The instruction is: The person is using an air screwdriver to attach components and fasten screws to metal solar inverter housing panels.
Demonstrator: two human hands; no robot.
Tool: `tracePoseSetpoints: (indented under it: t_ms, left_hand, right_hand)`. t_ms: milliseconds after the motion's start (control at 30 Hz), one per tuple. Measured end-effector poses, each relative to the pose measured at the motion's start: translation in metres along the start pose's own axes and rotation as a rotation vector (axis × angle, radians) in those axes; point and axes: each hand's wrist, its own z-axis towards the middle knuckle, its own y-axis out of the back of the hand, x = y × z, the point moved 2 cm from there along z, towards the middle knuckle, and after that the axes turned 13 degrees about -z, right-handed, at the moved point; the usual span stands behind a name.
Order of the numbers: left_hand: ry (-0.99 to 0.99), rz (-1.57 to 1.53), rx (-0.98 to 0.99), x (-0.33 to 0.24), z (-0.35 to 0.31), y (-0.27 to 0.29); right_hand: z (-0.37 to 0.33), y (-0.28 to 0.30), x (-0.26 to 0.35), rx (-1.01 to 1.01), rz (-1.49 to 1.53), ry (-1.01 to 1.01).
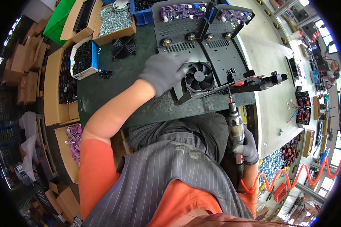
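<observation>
A black cooling fan (199, 76) sits in a black metal chassis (223, 60) at the table's near edge. My left hand (163, 72), in a grey glove, has its fingers closed at the fan's left side, with the fingertips partly hidden. In my gloved right hand (248, 147) is a pneumatic screwdriver (236, 130), held upright with its bit up against the near side panel of the chassis. Whether a screw is on the bit cannot be made out. Purple circuit boards (183, 12) are mounted on the far wall of the chassis.
Left of the chassis lie a black fan guard (124, 48) and several loose black screws (105, 73). Boxes of black screws (82, 58) and silver screws (115, 22) stand further left. An orange coiled air hose (280, 172) stretches to the right, beside a pale workbench (267, 56).
</observation>
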Motion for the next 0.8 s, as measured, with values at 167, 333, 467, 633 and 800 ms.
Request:
tracePoseSetpoints:
  t_ms: [167, 333, 467, 633, 800]
  left_hand:
    - [0.113, 0.309, 0.250, 0.006, 0.038, -0.027]
    - [-0.172, 0.148, 0.090, -0.005, 0.025, -0.007]
    - [0.138, -0.605, 0.610, -0.021, 0.011, -0.010]
    - [0.326, -0.988, 0.601, -0.023, 0.007, -0.017]
    - [0.218, -0.966, 0.566, -0.012, 0.017, -0.018]
  right_hand:
    - [-0.001, -0.003, 0.001, 0.010, 0.031, -0.014]
    - [-0.002, 0.001, 0.002, 0.027, -0.012, -0.047]
    - [-0.002, 0.007, 0.005, 0.029, -0.048, -0.072]
    - [-0.005, 0.006, 0.017, 0.037, 0.001, -0.164]
    - [-0.008, 0.004, 0.021, 0.021, 0.012, -0.217]
